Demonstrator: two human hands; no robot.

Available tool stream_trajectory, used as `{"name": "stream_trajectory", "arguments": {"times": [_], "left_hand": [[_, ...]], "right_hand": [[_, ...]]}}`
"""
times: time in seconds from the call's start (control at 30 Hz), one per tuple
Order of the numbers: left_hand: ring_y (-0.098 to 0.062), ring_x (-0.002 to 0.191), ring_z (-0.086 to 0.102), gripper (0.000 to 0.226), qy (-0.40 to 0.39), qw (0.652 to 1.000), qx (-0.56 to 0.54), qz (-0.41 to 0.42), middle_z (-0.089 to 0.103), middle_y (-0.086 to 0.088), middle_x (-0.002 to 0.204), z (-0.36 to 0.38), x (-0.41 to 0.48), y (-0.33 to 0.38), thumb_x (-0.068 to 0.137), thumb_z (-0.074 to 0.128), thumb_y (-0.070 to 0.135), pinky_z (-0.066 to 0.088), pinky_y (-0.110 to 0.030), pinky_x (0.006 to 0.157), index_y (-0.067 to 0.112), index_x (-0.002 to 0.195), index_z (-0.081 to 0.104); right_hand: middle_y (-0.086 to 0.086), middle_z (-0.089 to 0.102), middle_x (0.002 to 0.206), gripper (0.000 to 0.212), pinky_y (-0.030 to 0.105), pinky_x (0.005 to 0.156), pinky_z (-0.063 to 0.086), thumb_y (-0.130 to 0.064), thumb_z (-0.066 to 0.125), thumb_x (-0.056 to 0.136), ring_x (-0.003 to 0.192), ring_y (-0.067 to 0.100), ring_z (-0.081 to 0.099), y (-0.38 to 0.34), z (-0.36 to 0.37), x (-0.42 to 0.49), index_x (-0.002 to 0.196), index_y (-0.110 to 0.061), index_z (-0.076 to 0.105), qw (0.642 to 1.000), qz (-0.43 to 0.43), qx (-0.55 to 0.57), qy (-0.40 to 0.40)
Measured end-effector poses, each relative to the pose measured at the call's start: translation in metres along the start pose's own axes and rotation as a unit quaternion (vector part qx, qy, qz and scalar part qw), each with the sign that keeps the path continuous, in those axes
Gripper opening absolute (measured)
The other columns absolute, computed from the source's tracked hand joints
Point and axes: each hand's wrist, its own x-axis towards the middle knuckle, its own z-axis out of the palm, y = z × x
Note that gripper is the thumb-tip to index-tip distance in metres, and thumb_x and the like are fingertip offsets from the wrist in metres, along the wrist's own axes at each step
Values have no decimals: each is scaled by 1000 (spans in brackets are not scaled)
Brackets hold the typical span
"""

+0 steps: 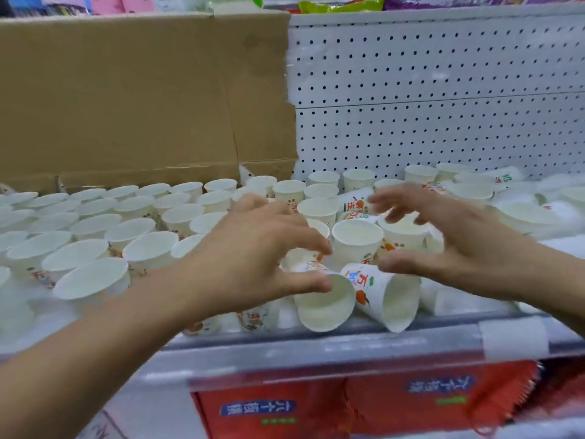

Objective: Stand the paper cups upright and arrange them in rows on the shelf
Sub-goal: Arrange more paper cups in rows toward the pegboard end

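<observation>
White paper cups with red and orange print fill the shelf (316, 343). Rows of upright cups (95, 229) cover its left half. Two cups lie on their sides at the front edge, one (326, 304) under my left thumb and another (386, 296) just right of it. An upright cup (356, 240) stands between my hands. My left hand (259, 251) hovers with fingers spread and curved, its thumb touching the left fallen cup. My right hand (443, 239) reaches in with fingers spread above the cups, holding nothing.
A flattened brown cardboard sheet (142, 99) leans at the back left. White pegboard (443, 99) forms the back wall. Loose, jumbled cups (474, 191) sit at the right. Red packages (332, 403) fill the shelf below.
</observation>
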Motion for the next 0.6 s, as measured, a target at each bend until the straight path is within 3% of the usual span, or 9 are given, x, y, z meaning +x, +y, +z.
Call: {"name": "stream_trajectory", "arguments": {"times": [0.13, 0.23, 0.33, 0.4, 0.5, 0.6], "left_hand": [[-13, 84, 59, 37, 36, 992, 121, 9, 69, 18, 75, 19, 3, 18, 70, 58, 66, 28, -35, 82, 36, 87, 73], [-15, 75, 59, 22, 68, 989, 129, -19, 68, 12, 67, 26, 11, 20, 72, 61, 50, 28, -35, 78, 32, 75, 74], [-17, 77, 59, 29, 64, 986, 130, -84, 66, 4, 71, 20, 19, 23, 82, 53, 49, 30, -36, 83, 31, 82, 76], [-16, 86, 56, 31, 10, 982, 145, -122, 66, 4, 81, 16, 25, 24, 93, 47, 49, 30, -36, 89, 33, 95, 74], [-14, 95, 52, 30, -93, 973, 162, -133, 66, 8, 93, 16, 33, 26, 100, 41, 42, 31, -35, 88, 34, 108, 68], [-11, 101, 51, 27, -116, 973, 127, -152, 64, 13, 106, 17, 37, 27, 99, 44, 42, 30, -35, 89, 39, 118, 63]], "right_hand": [[-8, 51, 84, 56, 31, 65, 37, -72, 58, 68, 73, 15, 48, -11, 24, -46, 92, -21, 52, 980, -36, -108, 161], [0, 54, 74, 49, 36, 60, 34, -66, 57, 73, 68, 25, 51, -10, 48, -57, 76, -17, 56, 962, -75, -225, 131], [0, 54, 72, 32, 35, 59, 36, -51, 55, 74, 68, 27, 54, 1, 60, -56, 72, -19, 55, 962, -67, -236, 123], [0, 54, 71, 24, 36, 58, 39, -42, 53, 78, 68, 27, 55, 7, 61, -55, 69, -20, 55, 964, -61, -222, 132], [2, 54, 70, 17, 35, 56, 38, -29, 68, 79, 67, 28, 54, 18, 51, -53, 70, -18, 58, 957, -74, -239, 148], [4, 54, 74, 14, 35, 55, 35, -23, 73, 78, 68, 29, 52, 27, 35, -44, 75, -17, 61, 951, -110, -255, 138]]}}
